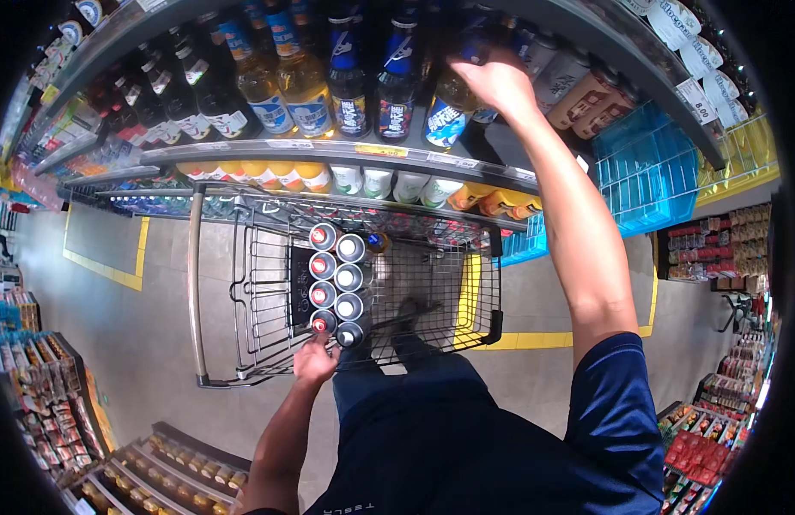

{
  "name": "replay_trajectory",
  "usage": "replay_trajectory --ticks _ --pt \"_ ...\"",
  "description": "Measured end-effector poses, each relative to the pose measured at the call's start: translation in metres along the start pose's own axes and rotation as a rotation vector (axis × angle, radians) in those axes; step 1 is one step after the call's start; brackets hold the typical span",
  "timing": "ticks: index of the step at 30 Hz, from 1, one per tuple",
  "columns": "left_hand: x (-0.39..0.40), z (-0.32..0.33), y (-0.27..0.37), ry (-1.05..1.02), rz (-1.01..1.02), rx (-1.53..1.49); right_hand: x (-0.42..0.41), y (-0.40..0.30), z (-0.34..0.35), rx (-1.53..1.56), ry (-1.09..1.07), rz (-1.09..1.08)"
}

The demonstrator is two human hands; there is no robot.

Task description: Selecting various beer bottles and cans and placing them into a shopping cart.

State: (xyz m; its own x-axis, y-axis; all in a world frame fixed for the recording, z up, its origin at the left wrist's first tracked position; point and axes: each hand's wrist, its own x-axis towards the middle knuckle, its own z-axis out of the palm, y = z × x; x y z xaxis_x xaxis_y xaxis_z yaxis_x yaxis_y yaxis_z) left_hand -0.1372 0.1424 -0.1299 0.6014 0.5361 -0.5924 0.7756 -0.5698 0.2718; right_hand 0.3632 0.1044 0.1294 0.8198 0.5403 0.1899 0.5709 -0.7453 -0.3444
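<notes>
My right hand (497, 80) is raised to the shelf, blurred, with its fingers among the upper parts of the beer bottles. Just left of it stands a glass bottle with a blue-and-white label (446, 121). Whether the fingers close on a bottle is hidden. Low on the near side of the wire shopping cart (484, 283) is my left hand (316, 362). Its fingertips reach towards a can with a red top (322, 322), and I cannot tell if they grip anything. Several upright cans (350, 277) stand in two rows in the cart, beside a blue-capped bottle (376, 242).
Dark blue-necked bottles (395, 84) and pale yellow bottles (305, 96) line the shelf, with silver cans (560, 77) at its right. A price-tag edge (346, 153) runs along the front. Blue plastic crates (652, 167) stand at the right. The cart's handle (196, 283) is at the left.
</notes>
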Motion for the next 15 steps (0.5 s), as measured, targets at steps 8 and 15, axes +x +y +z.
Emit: replay_trajectory --ticks 8,15 --pt "-0.002 0.008 -0.008 0.076 0.031 -0.017 -0.042 0.01 -0.017 0.387 -0.108 0.027" --pt "-0.002 0.012 -0.015 0.15 0.087 -0.071 -0.176 0.02 -0.034 0.875 0.231 0.088"
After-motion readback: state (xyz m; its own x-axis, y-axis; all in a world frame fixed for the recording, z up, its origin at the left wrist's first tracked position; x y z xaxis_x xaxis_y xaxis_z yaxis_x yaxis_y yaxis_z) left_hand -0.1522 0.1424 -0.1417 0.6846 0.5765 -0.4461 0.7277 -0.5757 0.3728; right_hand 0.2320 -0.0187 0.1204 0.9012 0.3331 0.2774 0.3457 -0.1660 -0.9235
